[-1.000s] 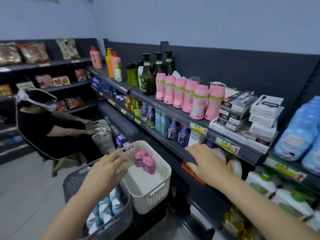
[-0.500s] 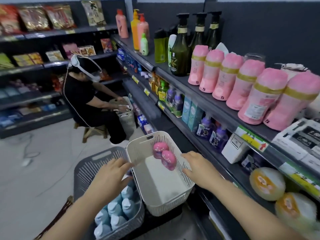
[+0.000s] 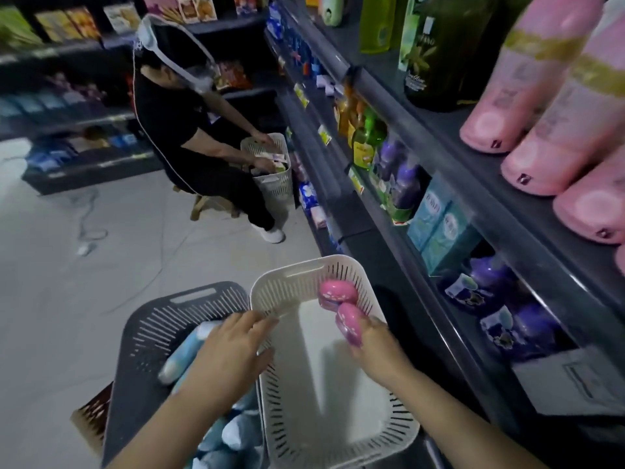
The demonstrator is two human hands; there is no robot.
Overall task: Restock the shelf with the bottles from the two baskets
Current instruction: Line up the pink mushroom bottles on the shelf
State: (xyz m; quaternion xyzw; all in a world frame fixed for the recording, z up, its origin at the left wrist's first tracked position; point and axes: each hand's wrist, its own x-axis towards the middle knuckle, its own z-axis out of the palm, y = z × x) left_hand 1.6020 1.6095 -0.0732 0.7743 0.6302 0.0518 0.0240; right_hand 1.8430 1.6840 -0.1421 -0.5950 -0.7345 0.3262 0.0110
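Note:
A white slatted basket stands in front of me and holds two pink bottles. My right hand reaches into it and grips the nearer pink bottle; the other pink bottle leans in the far right corner. My left hand rests on the white basket's left rim with the fingers curled over it. To the left stands a dark grey basket with several pale blue bottles. A row of matching pink bottles stands on the upper shelf at the right.
Dark shelves run along the right with purple bottles, teal boxes and green bottles. A person in black sits on a stool ahead, hands in another white basket. A cable lies on the pale floor.
My right hand moved from the shelf edge down into the white basket and took hold of a pink bottle. My view tilted down and closer. The left hand stays at the basket rim.

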